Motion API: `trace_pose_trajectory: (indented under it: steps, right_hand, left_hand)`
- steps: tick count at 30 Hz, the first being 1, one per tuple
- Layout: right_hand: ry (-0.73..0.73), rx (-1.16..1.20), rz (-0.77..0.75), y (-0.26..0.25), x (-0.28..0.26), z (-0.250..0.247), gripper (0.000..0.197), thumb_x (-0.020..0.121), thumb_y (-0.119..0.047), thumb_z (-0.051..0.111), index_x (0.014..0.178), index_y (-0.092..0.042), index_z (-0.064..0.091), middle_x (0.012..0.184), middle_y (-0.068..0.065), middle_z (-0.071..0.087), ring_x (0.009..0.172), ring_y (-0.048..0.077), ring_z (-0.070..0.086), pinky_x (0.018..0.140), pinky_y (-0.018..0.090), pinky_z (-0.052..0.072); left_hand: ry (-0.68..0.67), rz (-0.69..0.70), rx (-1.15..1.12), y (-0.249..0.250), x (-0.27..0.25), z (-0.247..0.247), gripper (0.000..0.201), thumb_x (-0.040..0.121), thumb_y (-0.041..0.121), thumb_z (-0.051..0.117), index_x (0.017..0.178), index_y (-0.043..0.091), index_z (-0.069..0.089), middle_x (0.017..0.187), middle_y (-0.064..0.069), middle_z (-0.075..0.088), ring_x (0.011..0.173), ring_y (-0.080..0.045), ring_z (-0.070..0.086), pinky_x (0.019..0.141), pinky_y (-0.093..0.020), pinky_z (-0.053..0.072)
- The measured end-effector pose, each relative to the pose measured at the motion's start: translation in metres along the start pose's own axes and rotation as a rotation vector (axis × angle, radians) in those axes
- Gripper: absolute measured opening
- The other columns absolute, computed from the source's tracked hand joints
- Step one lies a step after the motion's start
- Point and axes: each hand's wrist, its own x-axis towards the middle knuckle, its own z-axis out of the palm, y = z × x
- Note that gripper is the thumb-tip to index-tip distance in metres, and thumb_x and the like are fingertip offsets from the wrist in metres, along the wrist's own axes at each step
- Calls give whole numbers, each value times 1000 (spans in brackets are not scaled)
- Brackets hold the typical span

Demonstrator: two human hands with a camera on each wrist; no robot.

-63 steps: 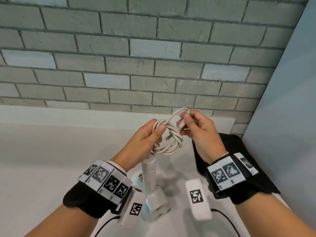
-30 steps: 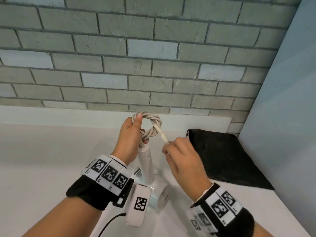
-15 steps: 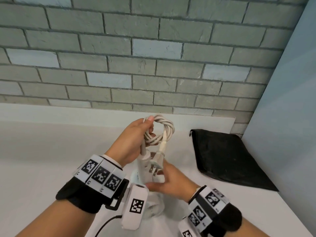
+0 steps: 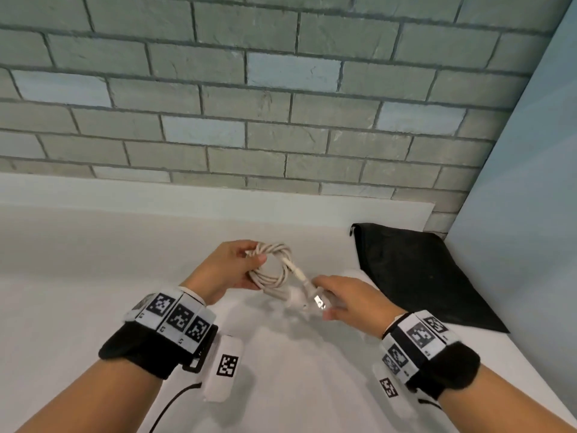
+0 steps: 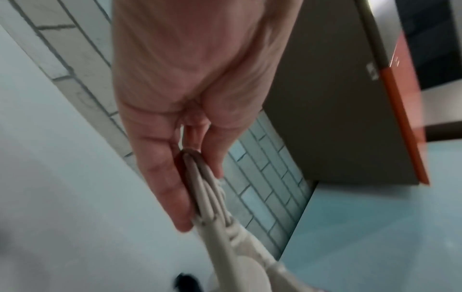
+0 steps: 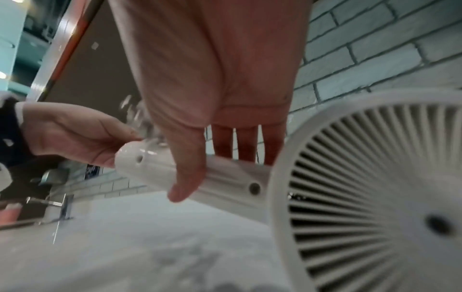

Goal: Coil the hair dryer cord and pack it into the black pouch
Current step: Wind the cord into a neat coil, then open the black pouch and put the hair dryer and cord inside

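The white hair dryer lies low over the white table, its rear grille close to the right wrist camera. My right hand holds its handle, thumb in front and fingers behind. The head view shows that right hand covering most of the hair dryer, with the plug just in front of it. My left hand pinches the coiled beige cord at the top of its loops. The left wrist view shows the cord coil held between thumb and fingers. The black pouch lies flat at the right, untouched.
A grey brick wall rises behind the white table. A pale blue panel closes the right side, just beyond the pouch. A black cable runs from my left wrist unit.
Both hands have come down toward the table. The dryer, upright before, now lies low and tilted. My right hand has gone from beneath the handle to over it.
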Motion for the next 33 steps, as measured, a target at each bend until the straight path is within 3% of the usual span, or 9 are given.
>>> trace_pose_trajectory:
  steps: [4,8,12,16,18,20,26,30,33]
  right_hand:
    - [-139,-247,55,1,-9,18,44,79,-16,63,119,-22,45,115,9,58,104,28,54,82,37,44]
    - [-204,-360,103,-3,-21,28,40,81,-17,60,118,-18,45,114,10,57,103,31,54,80,40,43]
    - [-241,-386,141,-2,-28,35,37,83,-8,54,118,-19,48,115,11,56,105,31,53,82,41,43]
    - [-276,-310,180,-1,-34,34,36,86,-13,52,121,-20,48,117,9,54,108,29,52,81,33,38]
    - [-297,-190,193,-4,-40,22,37,87,-21,54,123,-23,47,119,7,53,109,24,51,86,31,38]
    - [-224,-41,189,-5,-50,-2,35,87,-28,56,121,-26,50,114,2,57,101,18,55,87,27,42]
    - [115,15,352,67,-74,-64,19,86,-22,57,105,-22,62,80,-5,60,66,3,53,58,8,37]
    - [-46,-100,512,134,-74,-53,24,86,-17,58,109,-14,62,84,-3,53,82,15,52,74,18,36]
    - [-123,-88,546,157,-68,-36,40,81,-21,64,120,-19,52,106,4,48,103,24,52,87,27,41]
  left_hand:
    - [-123,-160,171,-35,11,11,30,87,8,56,117,6,57,76,-8,63,60,-15,64,58,-27,59]
    - [-216,-227,380,-55,18,22,30,87,12,58,116,9,58,69,-5,61,40,-6,59,45,-18,52]
    - [-318,-263,558,-67,22,30,28,86,12,59,114,9,61,67,-1,62,42,-5,61,47,-18,51]
    - [-397,-153,975,-60,21,37,34,87,24,58,117,9,61,86,-6,63,83,-23,63,68,-24,47]
    - [-418,-93,1211,-52,22,45,47,90,33,52,128,6,49,121,-12,56,114,-25,53,88,-28,43]
    - [-401,-28,1261,-42,28,53,52,91,36,48,135,7,40,141,-12,41,129,-25,40,103,-32,33]
    - [-400,150,1201,-16,65,92,43,90,33,51,129,15,47,132,-11,47,121,-27,46,98,-32,35]
    - [-638,158,1362,-9,86,137,49,89,31,53,135,20,40,133,-9,39,122,-27,43,101,-33,34]
    - [-696,208,1405,-8,101,165,54,89,26,54,138,18,35,138,-13,37,125,-29,41,102,-33,32]
